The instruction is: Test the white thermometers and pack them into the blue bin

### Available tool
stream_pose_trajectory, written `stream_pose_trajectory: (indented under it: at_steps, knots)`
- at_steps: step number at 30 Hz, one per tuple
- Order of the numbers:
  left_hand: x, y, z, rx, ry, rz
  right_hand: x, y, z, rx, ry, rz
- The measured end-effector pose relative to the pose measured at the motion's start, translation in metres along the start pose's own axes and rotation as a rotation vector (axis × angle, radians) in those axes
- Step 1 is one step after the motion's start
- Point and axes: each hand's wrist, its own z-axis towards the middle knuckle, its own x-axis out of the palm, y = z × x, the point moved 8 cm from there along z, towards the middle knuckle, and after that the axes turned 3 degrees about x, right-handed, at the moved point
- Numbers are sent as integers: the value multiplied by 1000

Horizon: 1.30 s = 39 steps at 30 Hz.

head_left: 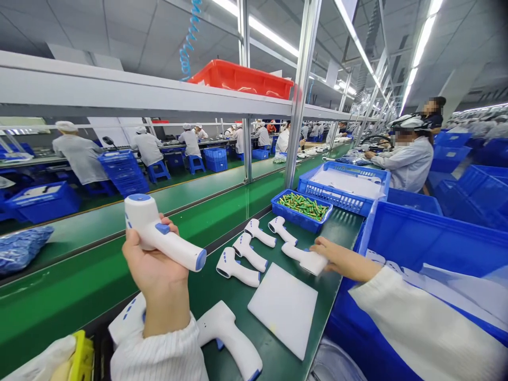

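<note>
My left hand [159,270] is wrapped round a white infrared thermometer [153,225] with a blue trigger and blue end caps, raised above the bench. Further right, my right hand [333,256] grips the head of another infrared thermometer [304,256] lying low over the green bench top; its fingertips are partly hidden. Several similar thermometers [250,254] lie between the hands. One more thermometer [232,336] rests near my left forearm, and another [129,320] is partly behind that wrist. A white square board [284,309] lies flat on the bench in front of me.
A blue basket [273,200] of green batteries stands beyond the thermometers, before a larger blue crate [345,203]. Deep blue bins [420,233] flank the bench at right. A metal post [304,95] and a shelf with a red tray [238,79] rise ahead. A co-worker [410,159] sits at right.
</note>
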Motion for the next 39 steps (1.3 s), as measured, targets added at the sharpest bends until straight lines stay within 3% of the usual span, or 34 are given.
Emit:
stream_pose_trajectory:
  at_steps: [4, 8, 11, 15, 19, 25, 27, 29, 31, 33, 36, 39]
  knots:
    - [0, 4, 2, 19, 15, 13, -56, 21, 16, -127, -41, 347]
    - [1, 12, 4, 47, 58, 58, -114, 61, 55, -225, -310, 738]
    - [1, 17, 6, 82, 77, 120, -132, 100, 94, -324, -473, 1161]
    - [-4, 19, 16, 128, 60, 197, -123, 153, 150, -401, -509, 1668]
    - [-6, 20, 24, 86, 114, 419, -95, 186, 193, -330, -432, 2018]
    - [11, -6, 22, 511, 202, 1207, -63, 207, 224, -328, -202, 2102]
    - [2, 4, 34, 436, 207, 1493, -56, 209, 231, -314, -167, 2074]
    - [-24, 24, 52, 194, 239, 1698, -49, 212, 236, -298, -142, 2068]
    - [-55, 46, 68, -59, 297, 1773, -43, 216, 238, -288, -130, 2070]
    - [-80, 64, 79, -221, 344, 1762, -40, 219, 238, -283, -146, 2044]
    - [-95, 78, 86, -287, 350, 1757, -37, 225, 238, -289, -159, 1995]
    - [-73, 73, 77, -158, 347, 1734, -35, 233, 236, -329, -114, 1999]
